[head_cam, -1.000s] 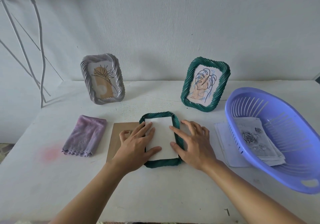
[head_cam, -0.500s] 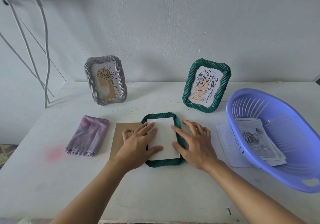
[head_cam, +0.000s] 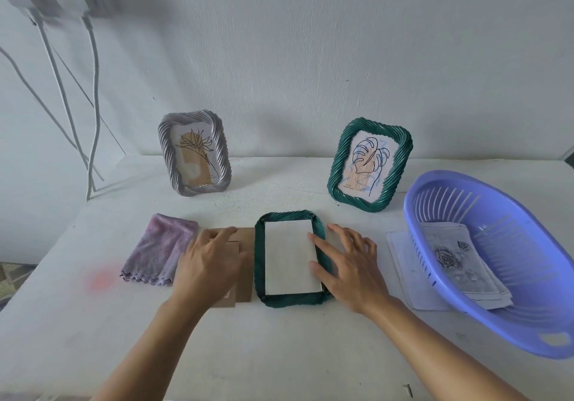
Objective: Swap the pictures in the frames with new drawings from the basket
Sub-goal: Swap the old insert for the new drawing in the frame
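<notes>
A green twisted frame lies face down in the middle of the table, with a white sheet set into its back. My right hand rests with straight fingers on the frame's right edge, fingertips touching the sheet. My left hand lies flat on the brown backing board just left of the frame. A purple basket at the right holds a stack of drawings, a rose sketch on top. Two upright frames stand behind: a grey frame and a green frame.
A folded lilac cloth lies left of the backing board. Loose white papers stick out from under the basket. White cables hang down the wall at the far left. A small dark screw lies near the table's front edge.
My left hand has slid off the white sheet to the left and now lies on the brown backing board. My right hand stays at the frame's right edge.
</notes>
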{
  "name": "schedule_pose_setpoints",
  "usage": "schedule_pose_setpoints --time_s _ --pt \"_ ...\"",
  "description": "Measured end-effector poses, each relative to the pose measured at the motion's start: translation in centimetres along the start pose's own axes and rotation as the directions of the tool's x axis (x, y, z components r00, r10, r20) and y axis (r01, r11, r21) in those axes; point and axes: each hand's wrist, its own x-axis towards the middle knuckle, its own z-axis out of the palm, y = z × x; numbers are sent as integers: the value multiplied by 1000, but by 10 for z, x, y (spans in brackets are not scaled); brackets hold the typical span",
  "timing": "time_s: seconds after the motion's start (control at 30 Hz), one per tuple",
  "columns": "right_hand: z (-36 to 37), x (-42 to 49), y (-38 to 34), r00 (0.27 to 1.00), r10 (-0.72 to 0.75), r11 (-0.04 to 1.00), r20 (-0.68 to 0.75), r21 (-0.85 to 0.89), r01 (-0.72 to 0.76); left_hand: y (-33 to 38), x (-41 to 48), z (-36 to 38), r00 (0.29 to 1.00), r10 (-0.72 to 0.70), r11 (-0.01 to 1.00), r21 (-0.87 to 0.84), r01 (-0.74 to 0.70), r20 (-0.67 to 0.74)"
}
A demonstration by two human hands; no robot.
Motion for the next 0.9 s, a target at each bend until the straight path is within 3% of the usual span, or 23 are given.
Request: schedule_pose_setpoints --time_s 0.1,0.43,0.77,0.9 --pt "0 0 1 1000 1 1000 -29 18 0 -2 -9 -4 988 -95 995 36 92 118" --pt "4 1 3 997 -8 1000 -82 19 9 4 -8 -4 979 -130 989 -49 140 158" --pt "3 0 3 996 -8 1000 -87 11 9 -4 -17 -19 995 2 999 -35 1 99" --pt "3 0 3 996 -2 1000 -84 14 3 -5 -20 -22 999 8 982 -189 0 45"
